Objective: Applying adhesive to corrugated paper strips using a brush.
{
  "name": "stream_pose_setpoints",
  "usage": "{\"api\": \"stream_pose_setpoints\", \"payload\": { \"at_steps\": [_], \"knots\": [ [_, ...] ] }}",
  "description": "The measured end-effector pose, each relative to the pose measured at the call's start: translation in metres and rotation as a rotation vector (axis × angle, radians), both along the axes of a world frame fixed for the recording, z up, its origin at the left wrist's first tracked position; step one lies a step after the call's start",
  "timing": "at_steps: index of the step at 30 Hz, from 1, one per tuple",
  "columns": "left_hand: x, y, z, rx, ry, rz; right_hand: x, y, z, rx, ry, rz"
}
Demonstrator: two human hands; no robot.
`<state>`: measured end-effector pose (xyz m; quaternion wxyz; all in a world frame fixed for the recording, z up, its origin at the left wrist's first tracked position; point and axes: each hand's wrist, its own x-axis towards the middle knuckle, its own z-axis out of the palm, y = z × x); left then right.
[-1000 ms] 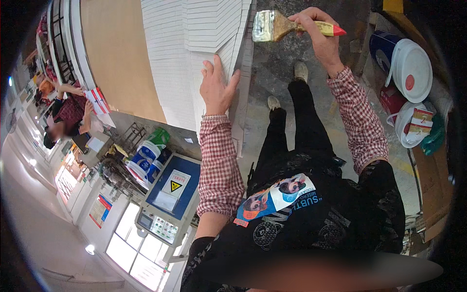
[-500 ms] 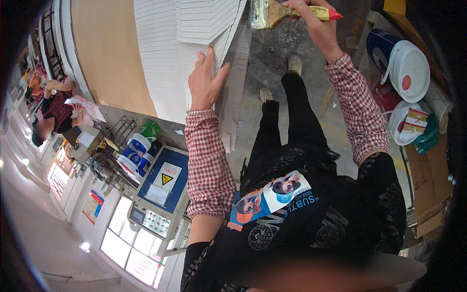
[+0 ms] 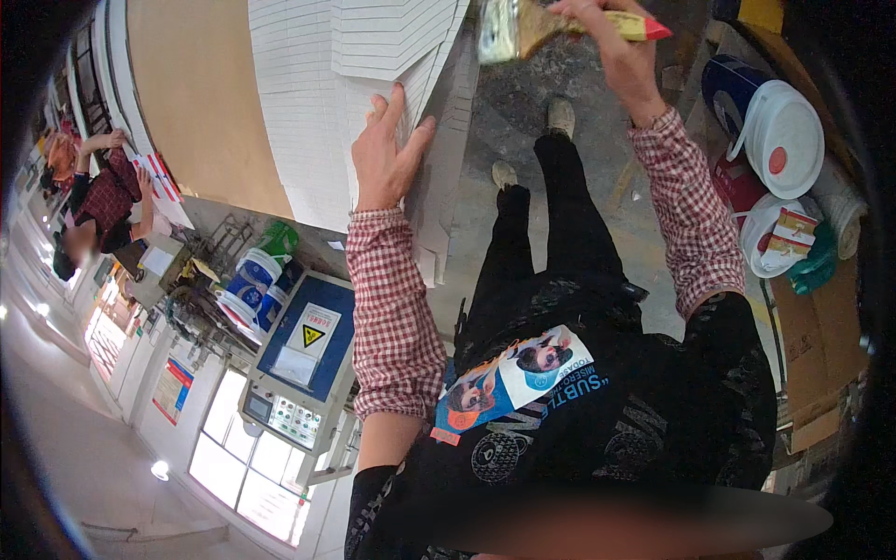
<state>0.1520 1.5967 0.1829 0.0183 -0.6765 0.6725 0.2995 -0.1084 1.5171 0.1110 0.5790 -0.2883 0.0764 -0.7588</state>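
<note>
A wide paintbrush (image 3: 537,30) with a yellow, red-tipped handle is gripped by my right hand (image 3: 623,58). Its pale bristles point left, over the floor beside the table edge. On a stack of overlapping white sheets (image 3: 308,121), staggered so their edges form narrow strips, rests my left hand (image 3: 385,159). The fingers there are spread and touch the sheets near their right edge. Greyer layered sheets (image 3: 448,168) hang or lie along that edge, just right of the hand.
A brown board surface (image 3: 201,103) extends left of the sheets. White-lidded buckets (image 3: 784,140) stand at the right, near cardboard (image 3: 821,327). A blue-topped machine (image 3: 313,327) with a control panel is at lower left. Another person (image 3: 107,201) works at far left, holding papers.
The brush and my right hand have shifted slightly down and right. My left hand stays on the sheets. At far left, the other person's arms and papers have moved.
</note>
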Motion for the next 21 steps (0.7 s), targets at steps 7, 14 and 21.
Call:
{"api": "stream_pose_setpoints", "payload": {
  "at_steps": [7, 14, 21],
  "knots": [
    [-0.005, -0.002, 0.004, 0.011, 0.025, 0.009, -0.019, 0.007, 0.025, 0.377, 0.834, -0.048],
    [-0.007, -0.003, -0.001, -0.031, -0.04, -0.01, -0.02, 0.012, 0.034, 0.397, 0.832, -0.017],
    [-0.014, -0.007, -0.007, -0.043, -0.077, -0.019, -0.019, 0.026, 0.037, 0.403, 0.94, 0.12]
  ]
}}
